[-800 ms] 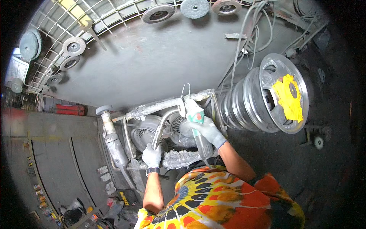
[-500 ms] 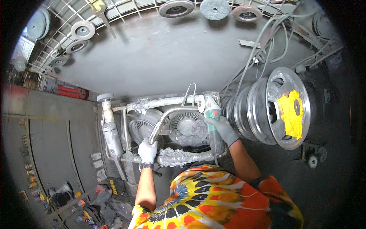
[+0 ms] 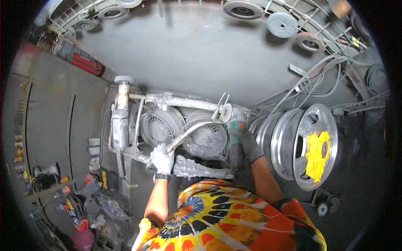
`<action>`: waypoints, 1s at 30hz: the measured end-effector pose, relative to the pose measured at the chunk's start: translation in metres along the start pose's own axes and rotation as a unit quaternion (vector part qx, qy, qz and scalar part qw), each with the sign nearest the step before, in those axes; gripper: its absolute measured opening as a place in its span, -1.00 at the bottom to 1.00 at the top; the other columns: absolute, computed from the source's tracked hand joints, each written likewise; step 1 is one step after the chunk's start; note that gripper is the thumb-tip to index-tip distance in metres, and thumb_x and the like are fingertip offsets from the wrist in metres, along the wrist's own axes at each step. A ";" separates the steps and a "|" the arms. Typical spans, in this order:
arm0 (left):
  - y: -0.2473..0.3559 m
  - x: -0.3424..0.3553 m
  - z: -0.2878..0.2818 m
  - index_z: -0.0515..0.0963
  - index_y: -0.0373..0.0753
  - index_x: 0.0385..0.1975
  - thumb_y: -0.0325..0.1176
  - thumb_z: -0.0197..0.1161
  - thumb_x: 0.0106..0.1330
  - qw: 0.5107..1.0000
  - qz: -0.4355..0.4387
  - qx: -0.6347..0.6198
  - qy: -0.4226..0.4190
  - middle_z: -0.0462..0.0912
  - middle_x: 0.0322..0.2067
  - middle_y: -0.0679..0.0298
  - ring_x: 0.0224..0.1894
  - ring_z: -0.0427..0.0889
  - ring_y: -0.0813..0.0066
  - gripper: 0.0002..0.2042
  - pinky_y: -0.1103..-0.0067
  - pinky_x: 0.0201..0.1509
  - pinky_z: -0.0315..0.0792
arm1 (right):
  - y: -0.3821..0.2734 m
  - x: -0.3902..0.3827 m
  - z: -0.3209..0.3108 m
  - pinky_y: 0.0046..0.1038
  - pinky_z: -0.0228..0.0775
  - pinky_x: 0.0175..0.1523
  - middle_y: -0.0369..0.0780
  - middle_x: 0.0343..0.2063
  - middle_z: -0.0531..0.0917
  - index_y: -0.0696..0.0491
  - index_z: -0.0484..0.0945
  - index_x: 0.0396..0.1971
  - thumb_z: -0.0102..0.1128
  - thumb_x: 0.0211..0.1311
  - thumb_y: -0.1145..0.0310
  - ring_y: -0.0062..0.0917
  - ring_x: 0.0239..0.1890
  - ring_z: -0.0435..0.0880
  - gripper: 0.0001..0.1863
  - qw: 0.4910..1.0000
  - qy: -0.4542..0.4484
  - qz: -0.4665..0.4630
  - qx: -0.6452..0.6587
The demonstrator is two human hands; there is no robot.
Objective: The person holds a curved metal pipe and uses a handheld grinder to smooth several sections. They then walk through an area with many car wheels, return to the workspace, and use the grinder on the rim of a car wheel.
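Observation:
My left hand, in a white glove, is closed around the lower end of a bent metal tube that has thin prongs at its far end. My right hand, in a grey glove, grips a green and black angle grinder. The grinder's small disc is beside the tube's far end; whether they touch I cannot tell. Both are above a metal frame whose bars are wrapped in ragged grey material. Inside the frame lie two dusty wheel rims.
A larger power tool hangs on the frame's left side. Polished wheel rims stand to the right, a yellow cloth on the outermost. Abrasive discs hang on a wire rack, near looped cables. Bags and tools clutter the lower left.
The whole view has turned and shifted. The tube lies at a flatter slant, and its prongs lean more to the right. Both hands keep their holds.

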State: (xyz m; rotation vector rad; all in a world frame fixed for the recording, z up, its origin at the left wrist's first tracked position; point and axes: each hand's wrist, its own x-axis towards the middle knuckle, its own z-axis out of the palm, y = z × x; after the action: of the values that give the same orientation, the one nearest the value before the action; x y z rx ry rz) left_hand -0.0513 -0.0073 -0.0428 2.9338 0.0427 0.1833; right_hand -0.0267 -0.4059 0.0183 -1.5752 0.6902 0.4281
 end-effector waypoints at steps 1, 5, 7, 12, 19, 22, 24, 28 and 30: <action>0.001 -0.002 0.002 0.67 -0.09 -0.16 -0.09 0.54 0.16 1.000 0.003 0.016 0.005 0.68 -0.31 0.20 -0.15 0.65 0.07 -0.66 0.11 -0.04 0.46 | -0.004 0.005 -0.001 -0.44 0.57 -0.10 -0.27 -0.18 0.76 0.14 0.72 0.09 0.46 0.39 0.08 -0.50 -0.25 0.71 -0.53 0.999 0.020 0.022 -0.029; 0.007 -0.008 -0.002 0.64 -0.10 -0.13 -0.20 0.57 0.08 1.000 0.012 0.002 0.010 0.63 -0.29 0.23 -0.14 0.61 0.08 -0.63 0.14 -0.07 0.42 | -0.019 0.010 -0.001 -0.39 0.52 -0.10 -0.21 -0.19 0.79 0.18 0.73 0.11 0.48 0.35 0.07 -0.46 -0.27 0.71 -0.47 0.998 0.024 0.004 0.054; 0.011 -0.007 -0.004 0.64 -0.08 -0.16 -0.23 0.55 0.07 1.000 0.012 -0.003 0.012 0.61 -0.31 0.23 -0.15 0.59 0.10 -0.66 0.16 -0.08 0.39 | -0.024 0.009 -0.003 -0.40 0.52 -0.12 -0.21 -0.23 0.79 0.19 0.73 0.10 0.48 0.35 0.10 -0.47 -0.29 0.71 -0.49 1.000 0.009 -0.027 0.000; 0.014 -0.005 -0.006 0.62 -0.05 -0.28 -0.14 0.49 0.13 1.000 0.002 -0.001 0.014 0.58 -0.35 0.23 -0.19 0.58 0.10 -0.74 0.15 -0.10 0.37 | -0.028 -0.010 -0.001 -0.36 0.58 -0.21 -0.21 -0.31 0.77 0.22 0.73 0.04 0.51 0.31 0.14 -0.45 -0.31 0.75 -0.52 1.000 -0.020 0.000 -0.023; 0.013 -0.007 -0.002 0.63 -0.03 -0.25 -0.11 0.53 0.09 0.999 -0.002 -0.009 0.046 0.58 -0.36 0.25 -0.19 0.59 0.13 -0.71 0.16 -0.10 0.36 | -0.051 -0.009 -0.002 -0.33 0.60 -0.29 -0.21 -0.37 0.76 0.20 0.73 -0.02 0.61 0.21 0.12 -0.45 -0.39 0.76 -0.49 0.996 0.006 0.078 -0.033; 0.014 -0.007 -0.002 0.63 -0.03 -0.23 -0.16 0.56 0.04 0.999 -0.008 -0.010 0.033 0.60 -0.33 0.26 -0.18 0.59 0.13 -0.67 0.16 -0.09 0.36 | -0.056 -0.013 -0.001 -0.38 0.55 -0.12 -0.24 -0.27 0.79 0.18 0.76 0.02 0.55 0.26 0.06 -0.52 -0.28 0.72 -0.48 0.992 -0.019 0.046 -0.118; 0.015 -0.007 -0.002 0.62 -0.02 -0.21 -0.17 0.59 0.00 0.999 -0.009 -0.011 0.039 0.61 -0.31 0.26 -0.17 0.60 0.13 -0.63 0.16 -0.07 0.37 | -0.059 -0.018 -0.002 -0.41 0.52 -0.02 -0.26 -0.21 0.80 0.17 0.77 0.04 0.52 0.29 0.03 -0.55 -0.19 0.70 -0.47 0.988 -0.030 0.035 -0.149; 0.016 -0.007 -0.004 0.63 -0.03 -0.21 -0.17 0.59 0.01 0.999 -0.018 -0.029 0.036 0.62 -0.30 0.24 -0.14 0.62 0.12 -0.64 0.16 -0.05 0.39 | -0.065 -0.020 -0.002 -0.40 0.51 0.03 -0.26 -0.16 0.80 0.15 0.78 0.04 0.51 0.29 0.01 -0.55 -0.14 0.69 -0.47 0.991 -0.022 0.061 -0.116; 0.017 -0.007 -0.006 0.64 -0.03 -0.21 -0.17 0.58 0.03 0.999 -0.019 -0.028 0.026 0.63 -0.30 0.24 -0.14 0.62 0.12 -0.65 0.15 -0.05 0.40 | -0.064 -0.018 -0.002 -0.41 0.52 0.03 -0.26 -0.15 0.79 0.14 0.78 0.05 0.51 0.27 0.01 -0.55 -0.14 0.69 -0.46 0.991 -0.014 0.071 -0.111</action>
State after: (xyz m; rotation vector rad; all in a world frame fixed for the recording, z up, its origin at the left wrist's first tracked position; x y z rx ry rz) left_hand -0.0588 -0.0231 -0.0341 2.8696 0.0986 0.2518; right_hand 0.0011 -0.4039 0.0782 -1.7311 0.7560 0.6488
